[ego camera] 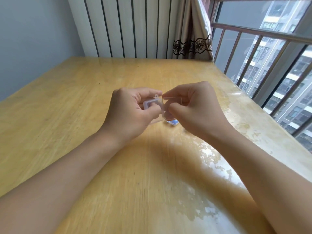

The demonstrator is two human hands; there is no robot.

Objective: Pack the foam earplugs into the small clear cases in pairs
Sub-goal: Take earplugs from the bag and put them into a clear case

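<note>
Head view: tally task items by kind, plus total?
Clear case, open, held by left hand and right hand: 1
Blue earplug, partly hidden below the case: 1 visible; more may be hidden
Total: 2

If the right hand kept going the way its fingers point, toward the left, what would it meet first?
Probably the left hand, which grips the clear case that the right hand also pinches by its lid; depth is unclear.

Both bare forearms extend forward, converging mid-scene. Left hand (133, 112): fingers curled, thumb pressed inward, grip closed. Right hand (194, 108): thumb and forefinger pinched, remaining fingers curled, grip closed.
</note>
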